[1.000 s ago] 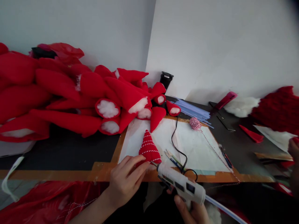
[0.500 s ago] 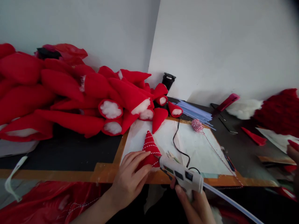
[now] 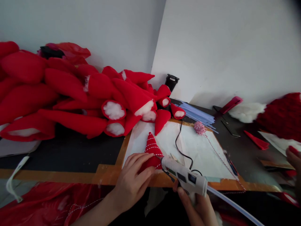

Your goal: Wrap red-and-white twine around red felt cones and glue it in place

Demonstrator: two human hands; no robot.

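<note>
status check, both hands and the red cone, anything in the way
Left hand holding the red cone. Right hand gripping the glue gun, aimed at the cone. Black cord on the paper beyond; nothing seen blocking the gun.

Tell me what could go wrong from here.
The left hand is close to the nozzle of the glue gun, which might burn it if hot. The cord lies loose near the glue gun and could snag. The string runs over the table edge, so a tug might roll its ball.
</note>
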